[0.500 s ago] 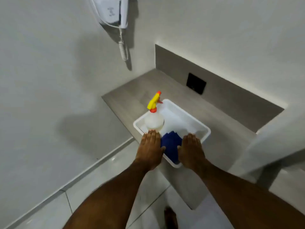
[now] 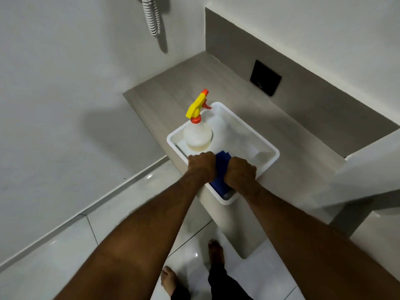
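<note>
A white plastic tray [image 2: 267, 148] sits on a beige ledge [image 2: 164, 98], its near corner hanging over the edge. Inside stands a clear spray bottle [image 2: 197, 135] with a yellow and orange trigger head, at the tray's left side. A blue cloth [image 2: 220, 172] lies at the tray's near end. My left hand [image 2: 201, 167] and my right hand [image 2: 240, 172] are side by side with fingers curled down, gripping the blue cloth bunched between them. The fingertips are hidden under the knuckles.
A black wall plate [image 2: 265, 77] is set in the panel behind the ledge. A coiled white cord [image 2: 152, 18] hangs on the wall at the top. White floor tiles and my bare feet [image 2: 170, 280] lie below. A white fixture [image 2: 372, 169] juts in at right.
Both hands lay flat with straight fingers over the tray's near end; now the fingers have curled down around the blue cloth. The camera has moved closer and tilted downward.
</note>
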